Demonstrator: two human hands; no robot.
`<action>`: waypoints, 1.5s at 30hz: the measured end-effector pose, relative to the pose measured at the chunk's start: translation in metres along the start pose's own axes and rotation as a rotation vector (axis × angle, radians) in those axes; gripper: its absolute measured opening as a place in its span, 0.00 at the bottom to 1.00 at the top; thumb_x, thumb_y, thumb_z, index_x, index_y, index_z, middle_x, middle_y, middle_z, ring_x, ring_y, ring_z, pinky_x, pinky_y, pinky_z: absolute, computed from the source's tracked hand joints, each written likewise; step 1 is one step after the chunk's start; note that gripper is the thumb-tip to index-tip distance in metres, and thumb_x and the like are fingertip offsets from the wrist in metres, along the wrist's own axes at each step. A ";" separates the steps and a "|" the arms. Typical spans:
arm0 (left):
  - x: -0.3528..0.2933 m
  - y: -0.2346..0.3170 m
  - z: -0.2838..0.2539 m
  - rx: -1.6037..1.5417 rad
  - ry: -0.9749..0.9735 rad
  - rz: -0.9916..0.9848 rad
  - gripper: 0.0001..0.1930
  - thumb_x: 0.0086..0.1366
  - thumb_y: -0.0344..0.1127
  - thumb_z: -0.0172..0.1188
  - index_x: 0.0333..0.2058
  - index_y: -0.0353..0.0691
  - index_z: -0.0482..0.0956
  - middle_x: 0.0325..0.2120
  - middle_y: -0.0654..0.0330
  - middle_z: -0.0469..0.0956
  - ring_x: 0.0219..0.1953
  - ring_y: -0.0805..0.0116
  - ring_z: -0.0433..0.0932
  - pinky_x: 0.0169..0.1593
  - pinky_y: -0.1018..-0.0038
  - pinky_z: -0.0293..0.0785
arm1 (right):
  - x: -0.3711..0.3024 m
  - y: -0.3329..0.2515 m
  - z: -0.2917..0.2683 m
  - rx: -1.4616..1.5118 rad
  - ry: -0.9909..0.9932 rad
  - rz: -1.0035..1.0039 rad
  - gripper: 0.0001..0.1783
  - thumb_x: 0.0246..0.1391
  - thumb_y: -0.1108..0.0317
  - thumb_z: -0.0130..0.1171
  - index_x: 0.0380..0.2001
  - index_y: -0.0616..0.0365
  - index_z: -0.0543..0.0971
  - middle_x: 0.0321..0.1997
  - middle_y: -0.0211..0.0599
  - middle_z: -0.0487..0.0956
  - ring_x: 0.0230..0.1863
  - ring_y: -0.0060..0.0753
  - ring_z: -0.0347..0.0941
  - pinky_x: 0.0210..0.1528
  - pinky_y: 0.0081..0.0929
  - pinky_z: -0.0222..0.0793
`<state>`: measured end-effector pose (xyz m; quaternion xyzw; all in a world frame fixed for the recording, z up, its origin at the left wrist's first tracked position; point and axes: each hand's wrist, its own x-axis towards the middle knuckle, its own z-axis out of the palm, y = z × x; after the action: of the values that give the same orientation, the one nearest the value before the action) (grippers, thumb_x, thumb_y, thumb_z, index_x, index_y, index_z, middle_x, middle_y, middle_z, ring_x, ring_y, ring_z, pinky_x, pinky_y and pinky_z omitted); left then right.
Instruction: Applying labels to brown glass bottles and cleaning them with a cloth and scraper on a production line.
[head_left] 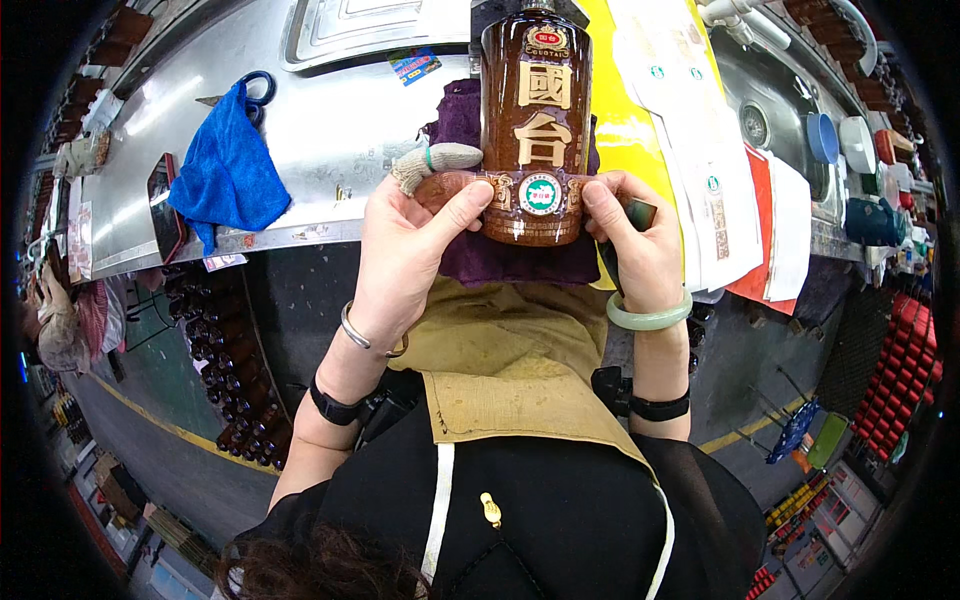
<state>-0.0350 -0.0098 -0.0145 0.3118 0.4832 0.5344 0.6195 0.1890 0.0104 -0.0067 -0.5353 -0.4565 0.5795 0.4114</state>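
Note:
A brown glass bottle (535, 100) with gold lettering lies on a dark purple cloth (520, 265), its base toward me. Across its lower part runs a see-through label strip (450, 187) with gold ornament and a round green-and-white emblem. My left hand (405, 225) pinches the strip's left end, off the glass; a grey knitted cover sits on one finger. At the bottle's right edge, my right hand (640, 240) is closed, its thumb at the strip's right end. A small dark piece (640, 213) shows among the right fingers; its kind is unclear.
On the steel table (330, 150) lie a blue cloth (232, 165), scissors (262, 88), and a phone (165, 205) at the left edge. White label sheets (700, 150) cover a yellow sheet (625, 90) on the right. A metal tray (370, 30) and a sink (755, 120) stand farther back.

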 end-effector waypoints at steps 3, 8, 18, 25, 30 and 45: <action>0.000 -0.002 -0.002 0.031 -0.020 0.003 0.16 0.69 0.28 0.68 0.55 0.37 0.80 0.42 0.63 0.83 0.42 0.77 0.80 0.43 0.79 0.76 | 0.000 0.001 -0.001 -0.007 0.003 0.006 0.12 0.66 0.63 0.68 0.37 0.62 0.85 0.29 0.22 0.79 0.31 0.13 0.70 0.35 0.16 0.67; 0.000 -0.001 -0.002 0.029 -0.015 -0.006 0.16 0.69 0.27 0.69 0.54 0.37 0.80 0.42 0.63 0.83 0.42 0.77 0.80 0.43 0.79 0.76 | -0.001 -0.001 0.002 0.008 0.025 0.001 0.11 0.66 0.63 0.69 0.36 0.61 0.85 0.29 0.21 0.79 0.31 0.13 0.70 0.35 0.16 0.67; -0.001 -0.001 -0.001 0.020 -0.010 -0.009 0.16 0.69 0.27 0.68 0.54 0.37 0.80 0.42 0.63 0.83 0.42 0.78 0.79 0.43 0.79 0.75 | -0.001 -0.003 0.004 0.016 0.026 0.005 0.10 0.66 0.64 0.68 0.36 0.61 0.85 0.30 0.22 0.79 0.31 0.13 0.70 0.36 0.17 0.67; -0.001 -0.001 -0.002 -0.013 -0.028 -0.009 0.16 0.69 0.27 0.68 0.54 0.37 0.80 0.42 0.64 0.83 0.42 0.77 0.79 0.43 0.79 0.75 | -0.002 -0.005 0.005 0.029 0.031 0.029 0.10 0.65 0.64 0.69 0.36 0.61 0.85 0.29 0.22 0.79 0.32 0.13 0.70 0.36 0.16 0.67; 0.000 -0.002 -0.002 0.012 -0.021 -0.002 0.16 0.69 0.28 0.68 0.54 0.36 0.79 0.42 0.63 0.83 0.41 0.77 0.78 0.43 0.78 0.75 | -0.002 -0.001 0.003 0.014 0.030 0.020 0.10 0.66 0.64 0.68 0.37 0.62 0.85 0.29 0.21 0.79 0.31 0.12 0.70 0.36 0.16 0.67; 0.000 -0.004 -0.003 0.002 -0.021 0.006 0.16 0.71 0.29 0.68 0.55 0.37 0.79 0.43 0.64 0.83 0.42 0.77 0.79 0.43 0.78 0.75 | -0.002 -0.001 0.003 0.044 0.012 0.016 0.11 0.66 0.63 0.68 0.37 0.62 0.84 0.30 0.21 0.78 0.32 0.13 0.69 0.36 0.16 0.66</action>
<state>-0.0366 -0.0113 -0.0194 0.3195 0.4763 0.5326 0.6224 0.1864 0.0087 -0.0055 -0.5332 -0.4369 0.5894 0.4213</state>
